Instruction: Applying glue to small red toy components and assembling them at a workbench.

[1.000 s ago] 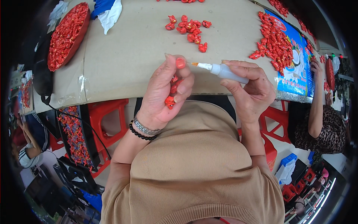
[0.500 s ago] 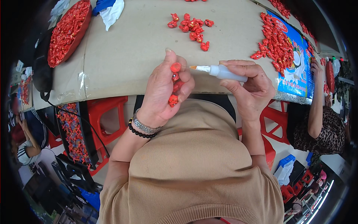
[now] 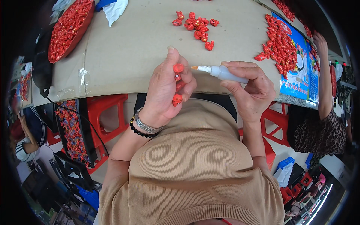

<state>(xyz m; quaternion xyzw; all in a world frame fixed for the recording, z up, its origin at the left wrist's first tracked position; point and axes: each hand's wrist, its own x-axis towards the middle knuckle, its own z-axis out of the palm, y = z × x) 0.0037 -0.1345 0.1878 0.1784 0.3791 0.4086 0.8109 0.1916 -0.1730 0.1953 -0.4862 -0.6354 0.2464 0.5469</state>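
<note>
My left hand [image 3: 165,86] is closed around several small red figurines [image 3: 177,99], which show in a column between palm and curled fingers. The topmost has a flat round red end [image 3: 178,68] turned outward beside my thumb. In my right hand [image 3: 252,88], pinched between thumb and fingers, is a small white squeeze bottle [image 3: 228,73] lying almost level. Its tapered tip, white-wrapped with an orange-brown end, points left and stands a short gap from the left-hand figurines. Both hands are above the near edge of the table [image 3: 131,48].
Loose red figurines [image 3: 197,25] lie mid-table; more are heaped on a blue printed sheet [image 3: 300,75] at right. A red bowl [image 3: 87,28] full of them stands far left, near a white cloth [image 3: 115,13]. A black tray [image 3: 75,131] sits below left. A co-worker's arm [image 3: 325,75] reaches in at right.
My hands and the bottle hold nearly the same pose, with the view shifted slightly. At right, the co-worker's arm has reached farther forward over the table.
</note>
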